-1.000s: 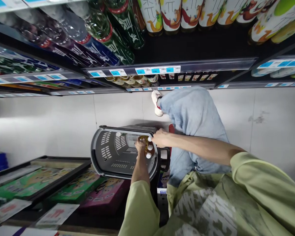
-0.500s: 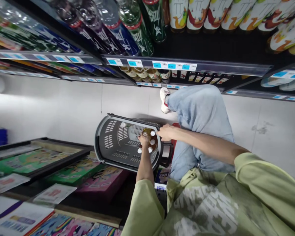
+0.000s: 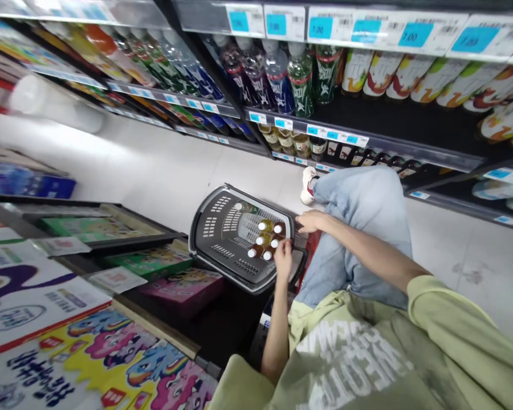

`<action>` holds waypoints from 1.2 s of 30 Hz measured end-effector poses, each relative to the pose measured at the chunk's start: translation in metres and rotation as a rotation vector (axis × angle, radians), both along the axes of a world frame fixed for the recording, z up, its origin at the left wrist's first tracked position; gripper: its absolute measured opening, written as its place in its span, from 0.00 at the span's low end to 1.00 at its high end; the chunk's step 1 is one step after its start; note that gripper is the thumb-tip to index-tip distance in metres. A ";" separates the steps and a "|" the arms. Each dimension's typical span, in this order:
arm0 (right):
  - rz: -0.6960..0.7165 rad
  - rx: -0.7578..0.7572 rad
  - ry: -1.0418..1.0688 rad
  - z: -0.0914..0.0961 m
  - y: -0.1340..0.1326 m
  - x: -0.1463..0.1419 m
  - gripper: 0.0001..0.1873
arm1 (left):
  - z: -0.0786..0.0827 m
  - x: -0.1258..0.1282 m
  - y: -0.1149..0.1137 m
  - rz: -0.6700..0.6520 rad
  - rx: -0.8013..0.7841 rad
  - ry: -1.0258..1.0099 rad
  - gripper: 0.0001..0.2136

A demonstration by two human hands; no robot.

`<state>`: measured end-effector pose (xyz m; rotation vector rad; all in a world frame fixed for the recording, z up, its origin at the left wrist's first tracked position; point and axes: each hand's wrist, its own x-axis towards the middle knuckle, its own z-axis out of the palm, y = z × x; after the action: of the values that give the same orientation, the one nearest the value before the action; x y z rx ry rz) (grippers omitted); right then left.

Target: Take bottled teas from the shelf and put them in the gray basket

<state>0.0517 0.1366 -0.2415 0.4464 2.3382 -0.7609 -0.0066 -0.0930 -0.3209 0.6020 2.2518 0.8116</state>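
Note:
A grey plastic shopping basket (image 3: 216,228) sits on the floor in front of my knees. Several brown drink bottles with white caps (image 3: 265,241) stand together at its right end. My left hand (image 3: 283,256) hovers just behind those bottles with its fingers loosely apart and nothing in them, the fingertips close to the nearest cap. My right hand (image 3: 310,221) rests on the basket's right rim (image 3: 291,217) with the fingers curled over it. I am crouching in light blue jeans and a pale green shirt.
Shelves of drink bottles (image 3: 282,74) with blue price tags (image 3: 320,27) run along the far side of the white tiled aisle (image 3: 154,165). Low bins of boxed goods (image 3: 162,259) stand to my left. My white shoe (image 3: 308,185) is next to the bottom shelf.
My left hand has let go of the bottle it set in the basket and drawn back toward me. The view has tilted up and right, showing more shelves. My right hand stays on the rim.

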 end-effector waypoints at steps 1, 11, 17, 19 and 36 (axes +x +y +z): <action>0.021 0.014 -0.006 0.000 0.000 0.001 0.23 | 0.011 0.019 0.002 -0.037 0.043 -0.040 0.18; 0.139 0.093 0.012 0.027 0.007 -0.003 0.23 | 0.088 0.103 0.044 -0.437 0.400 0.147 0.26; 0.077 0.174 0.057 0.028 0.034 -0.005 0.26 | 0.046 0.143 0.065 -0.350 0.469 0.345 0.27; 0.081 0.184 0.065 0.023 0.037 -0.004 0.25 | 0.041 0.141 0.070 -0.339 0.488 0.375 0.24; -0.590 0.153 0.947 0.062 0.085 0.056 0.18 | 0.068 0.132 0.089 -0.386 0.543 0.499 0.12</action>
<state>0.1075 0.2211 -0.1791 1.0506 3.1944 -1.2692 0.1254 -0.0038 -0.2527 1.5879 2.2068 1.1692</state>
